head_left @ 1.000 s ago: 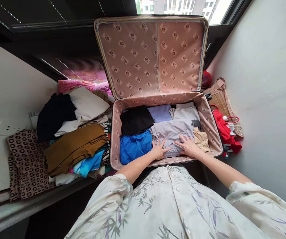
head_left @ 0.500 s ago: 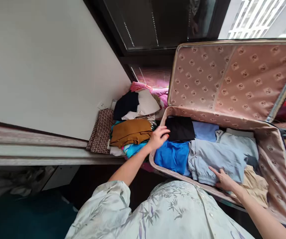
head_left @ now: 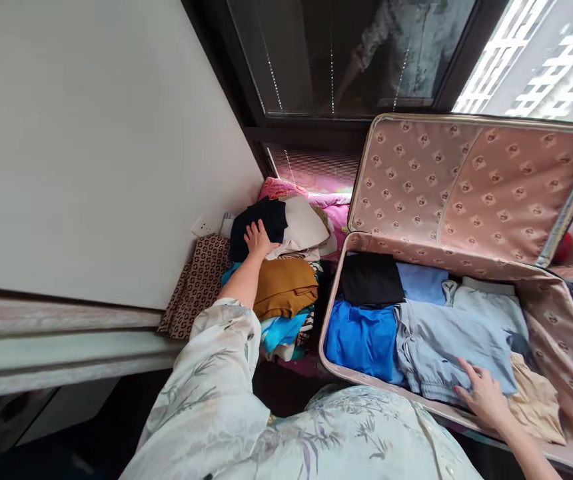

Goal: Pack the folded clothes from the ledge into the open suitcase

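My left hand [head_left: 260, 240] is open, its fingers spread on a folded black garment [head_left: 246, 228] at the top of the clothes pile. A cream garment [head_left: 304, 225] lies right beside it, and a folded mustard-brown garment [head_left: 289, 287] sits in front. My right hand [head_left: 486, 395] rests with fingers apart over light grey-blue elastic-waist clothing [head_left: 456, 343] inside the open suitcase [head_left: 549, 333]. Around that lie a bright blue garment [head_left: 364, 341], a folded black one [head_left: 371, 279], a periwinkle one [head_left: 422, 283], a pale grey one [head_left: 491, 303] and a beige one [head_left: 534, 400].
The suitcase lid [head_left: 446, 190], lined in pink patterned fabric, leans back against the dark window frame [head_left: 311, 127]. A brown patterned cloth [head_left: 196, 287] lies by the white wall [head_left: 96, 147], under a socket [head_left: 202, 227]. Pink bedding [head_left: 336, 220] shows behind the pile.
My left hand has moved from the suitcase's left edge, leftward and away, onto the black garment on the pile. My right hand stays over the grey-blue clothing, its fingers now more spread.
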`<state>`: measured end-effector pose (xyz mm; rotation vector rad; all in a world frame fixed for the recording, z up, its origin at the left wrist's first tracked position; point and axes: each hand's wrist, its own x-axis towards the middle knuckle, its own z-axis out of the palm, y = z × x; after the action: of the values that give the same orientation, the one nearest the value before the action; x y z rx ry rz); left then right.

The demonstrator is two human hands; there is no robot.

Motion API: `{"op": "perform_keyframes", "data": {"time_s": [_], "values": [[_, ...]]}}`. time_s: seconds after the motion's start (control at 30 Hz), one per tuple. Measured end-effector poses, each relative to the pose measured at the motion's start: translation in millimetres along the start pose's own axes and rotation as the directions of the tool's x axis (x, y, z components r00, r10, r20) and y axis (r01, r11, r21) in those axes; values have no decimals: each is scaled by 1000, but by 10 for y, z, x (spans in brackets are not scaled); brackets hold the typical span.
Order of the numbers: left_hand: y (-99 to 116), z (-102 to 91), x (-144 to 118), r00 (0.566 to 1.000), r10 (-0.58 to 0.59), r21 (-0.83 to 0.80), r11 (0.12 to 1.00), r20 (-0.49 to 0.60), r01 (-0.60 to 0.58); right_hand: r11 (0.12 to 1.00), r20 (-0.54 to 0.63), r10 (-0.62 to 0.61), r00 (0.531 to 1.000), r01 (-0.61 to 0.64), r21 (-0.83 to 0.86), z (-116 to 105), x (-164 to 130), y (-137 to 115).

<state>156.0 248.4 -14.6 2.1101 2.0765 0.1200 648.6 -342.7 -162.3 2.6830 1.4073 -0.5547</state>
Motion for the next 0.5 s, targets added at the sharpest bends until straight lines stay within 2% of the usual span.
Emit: {"op": "perform_keyframes", "data": {"time_s": [0.13, 0.2, 0.33, 0.5], "values": [[99, 81, 303, 993, 66, 41, 997, 94, -70, 991, -113, 35, 993, -20, 134, -109, -247, -69], [145, 64, 399, 989, 60, 23, 998, 137, -64, 981, -152, 38, 988, -8, 193, -151, -357, -111], [282, -30, 550, 977, -81, -28, 996, 196, 88, 959, -156, 83, 984, -36, 282, -181, -497, -199], [582, -68, 761, 924, -304, -37, 946, 234, 321, 946, -169, 95, 981, -37, 321, -115, -533, -287]]}}
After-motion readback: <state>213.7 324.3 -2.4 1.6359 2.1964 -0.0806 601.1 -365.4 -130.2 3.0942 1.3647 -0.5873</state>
